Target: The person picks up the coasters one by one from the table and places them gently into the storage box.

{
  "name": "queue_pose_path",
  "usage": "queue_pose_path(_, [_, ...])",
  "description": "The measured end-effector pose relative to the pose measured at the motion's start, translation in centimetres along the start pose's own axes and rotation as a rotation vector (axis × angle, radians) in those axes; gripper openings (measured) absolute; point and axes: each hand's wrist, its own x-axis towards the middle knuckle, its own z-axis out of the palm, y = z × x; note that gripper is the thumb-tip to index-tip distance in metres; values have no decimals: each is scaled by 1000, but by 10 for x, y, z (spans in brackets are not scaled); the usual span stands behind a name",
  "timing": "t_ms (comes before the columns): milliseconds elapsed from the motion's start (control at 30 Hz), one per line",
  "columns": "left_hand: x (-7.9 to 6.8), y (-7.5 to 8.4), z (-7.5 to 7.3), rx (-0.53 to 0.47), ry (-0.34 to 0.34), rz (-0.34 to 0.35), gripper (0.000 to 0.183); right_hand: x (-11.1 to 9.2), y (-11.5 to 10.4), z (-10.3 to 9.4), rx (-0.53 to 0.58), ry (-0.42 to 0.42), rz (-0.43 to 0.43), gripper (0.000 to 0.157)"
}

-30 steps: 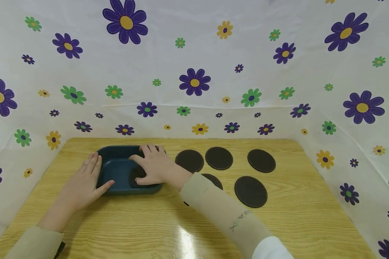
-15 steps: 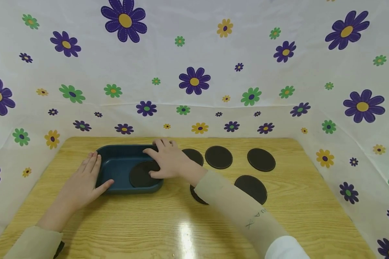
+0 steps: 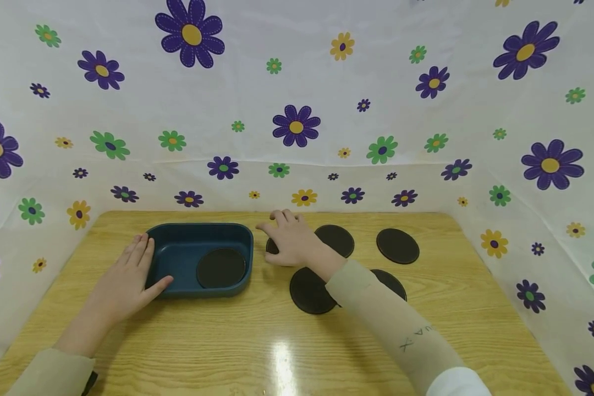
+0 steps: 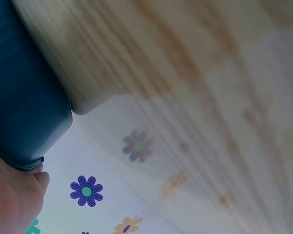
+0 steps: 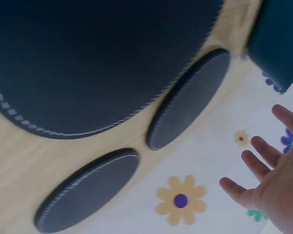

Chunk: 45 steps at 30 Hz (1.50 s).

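Note:
A dark blue rectangular tray (image 3: 178,291) stands at the left of the table, with one black round coaster (image 3: 221,268) lying flat inside its right half. My left hand (image 3: 124,286) rests against the tray's left end, fingers straight along the wall and thumb stretched along the front side. My right hand (image 3: 297,245) hovers just right of the tray with spread fingers and nothing in them. It partly covers another coaster (image 3: 271,247) on the table. In the right wrist view its straight fingers (image 5: 256,165) point toward the tray (image 5: 283,44).
More stitched-edge coasters lie to the right: a back one (image 3: 336,237), a far right one (image 3: 398,246), a front one (image 3: 311,292) and one partly under the right forearm (image 3: 392,283). Flowered white cloth (image 3: 297,82) walls the wooden table (image 3: 218,341) at back and sides.
My right hand has drawn out of the tray and moved right over the table coasters, uncovering the coaster in the tray. My left hand has stayed at the tray's end.

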Motion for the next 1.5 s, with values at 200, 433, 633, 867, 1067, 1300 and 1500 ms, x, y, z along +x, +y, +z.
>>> queue_pose_path(200, [0,0,1,3,-21,-3,103,-1,11,15,-21,-39,35,68])
queue_pose_path(433, [0,1,1,-3,-30,-8,103,1,15,31,-9,-91,55,71])
queue_pose_path(633, [-1,3,1,-5,-22,-8,103,1,16,37,20,-120,68,72])
queue_pose_path(867, [-1,2,1,3,3,-3,103,-1,17,39,44,-159,91,72])
queue_pose_path(1067, [-2,1,3,4,26,8,102,0,16,38,40,-164,86,73])
queue_pose_path(1300, [-2,0,2,5,18,3,102,4,18,41,40,-147,79,75])
queue_pose_path(1500, [-2,-1,1,1,18,2,102,6,17,39,40,-132,80,74])
